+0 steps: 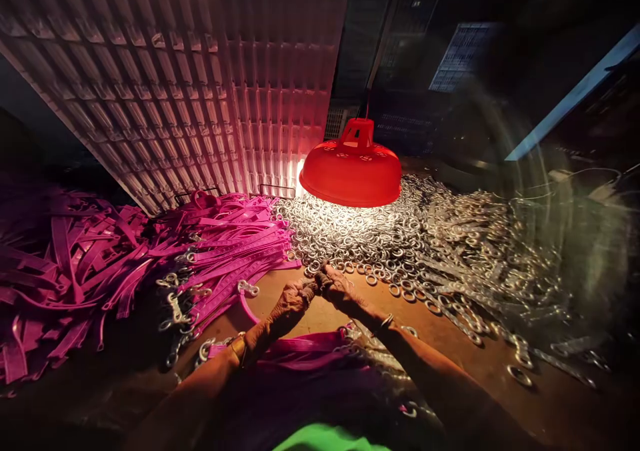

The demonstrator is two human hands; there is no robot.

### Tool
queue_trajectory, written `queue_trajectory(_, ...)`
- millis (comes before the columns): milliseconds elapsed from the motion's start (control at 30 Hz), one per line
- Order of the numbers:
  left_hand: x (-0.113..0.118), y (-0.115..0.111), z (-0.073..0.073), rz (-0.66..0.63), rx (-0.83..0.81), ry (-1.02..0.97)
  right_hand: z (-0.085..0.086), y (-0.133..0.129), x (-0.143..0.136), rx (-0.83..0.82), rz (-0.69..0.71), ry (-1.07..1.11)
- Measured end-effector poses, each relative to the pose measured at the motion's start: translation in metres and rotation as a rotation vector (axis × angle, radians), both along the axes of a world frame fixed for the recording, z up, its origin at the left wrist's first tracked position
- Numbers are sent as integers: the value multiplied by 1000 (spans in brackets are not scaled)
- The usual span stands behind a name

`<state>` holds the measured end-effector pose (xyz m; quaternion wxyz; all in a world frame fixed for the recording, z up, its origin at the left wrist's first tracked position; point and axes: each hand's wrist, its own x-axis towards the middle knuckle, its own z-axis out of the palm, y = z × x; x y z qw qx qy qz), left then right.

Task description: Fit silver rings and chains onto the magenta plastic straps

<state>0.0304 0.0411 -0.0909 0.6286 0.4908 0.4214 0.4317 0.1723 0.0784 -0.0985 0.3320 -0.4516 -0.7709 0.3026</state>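
Note:
My left hand [294, 299] and my right hand [339, 287] meet at the near edge of a heap of metal rings [360, 228]. Both have curled fingers, with dark wrappings on some of them. Whatever lies between the fingertips is too small to make out. To the left of my hands is a pile of pink straps [245, 238]. One pink strap with a metal clip [249, 288] lies just left of my left hand. More pink straps [310, 352] lie below my hands, close to my body.
A red lamp [350, 171] hangs low over the rings. Ribbed translucent panels [175, 84] lean behind the straps. Long metal pieces [480, 264] spread to the right, a loose ring [519, 376] near them. More pink straps [70, 264] cover the far left of the brown table [320, 314].

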Motion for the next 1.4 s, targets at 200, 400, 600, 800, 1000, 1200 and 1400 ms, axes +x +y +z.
queue_trajectory(200, -7, -6, 29, -12, -94, 103, 47, -9, 8, -138, 216, 70)
queue_trajectory(400, -21, -36, 75, -130, -232, 200, 94, -75, 25, -133, 331, -223)
queue_trajectory(600, -13, -88, 65, -312, -347, 3, 73, -139, 44, -264, 368, -159)
queue_trajectory(800, -7, -122, 51, -367, -485, -145, 37, -161, 50, -538, 249, 34)
queue_trajectory(1000, -7, -133, 51, -221, -461, -145, 26, -164, 38, -792, 181, 200)
queue_trajectory(1200, 3, -128, 47, -214, -568, -255, 45, -152, 36, -601, 399, 63)
queue_trajectory(1400, 9, -128, 44, -162, -650, -242, 63, -149, 38, -407, 479, -123)
